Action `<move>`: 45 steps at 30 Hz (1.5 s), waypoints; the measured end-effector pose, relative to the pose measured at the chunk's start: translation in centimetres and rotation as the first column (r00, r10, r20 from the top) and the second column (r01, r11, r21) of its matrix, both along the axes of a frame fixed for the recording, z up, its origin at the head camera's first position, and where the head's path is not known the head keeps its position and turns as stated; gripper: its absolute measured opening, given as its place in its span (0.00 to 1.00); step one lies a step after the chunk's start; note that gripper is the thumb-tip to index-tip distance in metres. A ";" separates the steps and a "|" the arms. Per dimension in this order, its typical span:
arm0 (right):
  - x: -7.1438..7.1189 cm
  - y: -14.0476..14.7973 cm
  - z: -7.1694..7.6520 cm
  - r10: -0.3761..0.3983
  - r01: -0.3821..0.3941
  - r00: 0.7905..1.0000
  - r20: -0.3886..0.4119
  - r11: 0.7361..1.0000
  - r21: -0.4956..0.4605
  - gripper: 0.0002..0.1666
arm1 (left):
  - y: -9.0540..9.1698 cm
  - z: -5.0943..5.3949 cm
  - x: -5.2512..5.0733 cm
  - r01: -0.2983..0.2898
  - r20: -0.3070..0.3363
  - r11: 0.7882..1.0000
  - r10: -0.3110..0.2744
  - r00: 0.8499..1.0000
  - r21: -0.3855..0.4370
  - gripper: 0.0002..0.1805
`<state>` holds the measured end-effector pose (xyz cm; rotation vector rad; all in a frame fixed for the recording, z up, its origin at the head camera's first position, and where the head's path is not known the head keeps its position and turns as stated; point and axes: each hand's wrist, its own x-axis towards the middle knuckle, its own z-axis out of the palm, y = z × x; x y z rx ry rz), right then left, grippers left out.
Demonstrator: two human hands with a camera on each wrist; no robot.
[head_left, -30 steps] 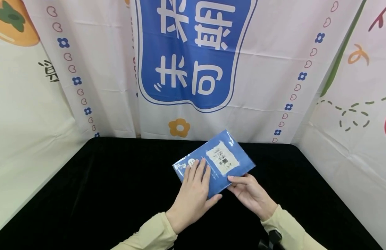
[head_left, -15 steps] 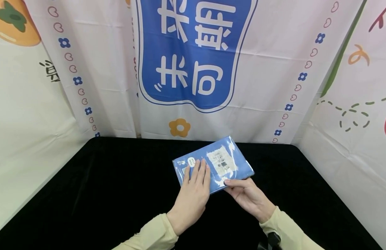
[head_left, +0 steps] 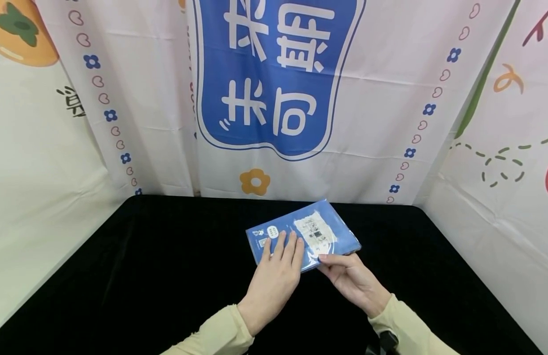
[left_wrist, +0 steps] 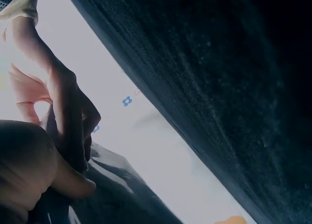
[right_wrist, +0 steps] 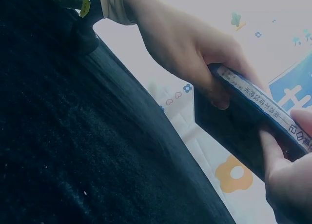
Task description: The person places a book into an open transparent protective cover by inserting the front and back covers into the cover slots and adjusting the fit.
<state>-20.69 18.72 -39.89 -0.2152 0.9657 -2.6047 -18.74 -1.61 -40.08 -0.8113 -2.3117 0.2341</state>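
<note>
A blue book (head_left: 345, 233) with a glossy clear wrap and a white torn-paper patch on its cover is held above the black table. Its pale printed spine (right_wrist: 261, 102) shows in the right wrist view. My left hand (head_left: 274, 286) grips the left part, fingers spread over the cover; its thumb (right_wrist: 220, 98) lies on the underside in the right wrist view. My right hand (head_left: 356, 281) pinches the near edge, thumb on top and fingers beneath. In the left wrist view the book (left_wrist: 126, 194) is dark and partly hidden by both hands.
A black cloth-covered table (head_left: 176, 276) spreads under the hands. Behind it hangs a white printed curtain (head_left: 371, 123) with a blue sign. Pale side walls (head_left: 43, 187) enclose the left and right.
The book's far corner has swung slightly right and dropped nearer to me. My left thumb, earlier stuck out beside the book, has gone beneath it. The right hand has barely shifted.
</note>
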 end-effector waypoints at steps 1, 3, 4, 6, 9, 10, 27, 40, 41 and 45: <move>0.0 0.0 0.0 0.000 0.000 1.000 -0.001 1.000 0.001 0.48 | 0.0 0.0 0.0 -0.002 -0.007 1.000 0.002 1.000 -0.002 0.30; 0.0 0.1 0.0 0.000 0.000 1.000 -0.005 1.000 0.000 0.47 | 0.1 0.1 0.0 0.002 -0.009 1.000 -0.002 1.000 -0.001 0.28; 0.0 0.1 0.0 -0.001 0.001 1.000 -0.008 1.000 0.002 0.47 | 0.1 0.1 0.0 0.000 -0.011 1.000 0.000 1.000 -0.004 0.27; 0.1 0.2 0.0 -0.004 0.004 1.000 -0.014 1.000 0.003 0.47 | 0.1 0.2 -0.1 0.006 -0.009 1.000 -0.006 1.000 -0.005 0.25; 0.1 0.2 0.1 -0.012 0.012 1.000 -0.023 1.000 0.003 0.48 | 0.1 0.2 -0.1 0.014 0.005 1.000 -0.014 1.000 -0.005 0.24; 0.1 0.2 0.1 -0.014 0.014 1.000 -0.024 1.000 0.003 0.49 | 0.1 0.2 -0.1 0.015 0.009 1.000 -0.015 1.000 -0.005 0.24; -0.1 -0.4 0.2 -0.056 0.058 0.998 -0.036 0.996 0.074 0.46 | -0.2 0.2 -0.3 0.029 0.096 0.997 -0.036 0.995 0.076 0.31; -0.2 0.0 1.1 -0.024 0.050 0.994 -0.107 0.966 0.253 0.44 | -0.5 0.6 -0.6 0.071 0.181 0.948 -0.132 0.975 0.309 0.41; -0.2 0.0 1.1 -0.029 0.056 0.994 -0.103 0.962 0.266 0.44 | -0.4 0.6 -0.5 0.083 0.184 0.940 -0.150 0.971 0.330 0.42; -0.3 0.2 1.0 -0.056 0.079 0.995 -0.083 0.950 0.301 0.44 | -0.3 0.6 -0.4 0.145 0.183 0.901 -0.237 0.954 0.408 0.41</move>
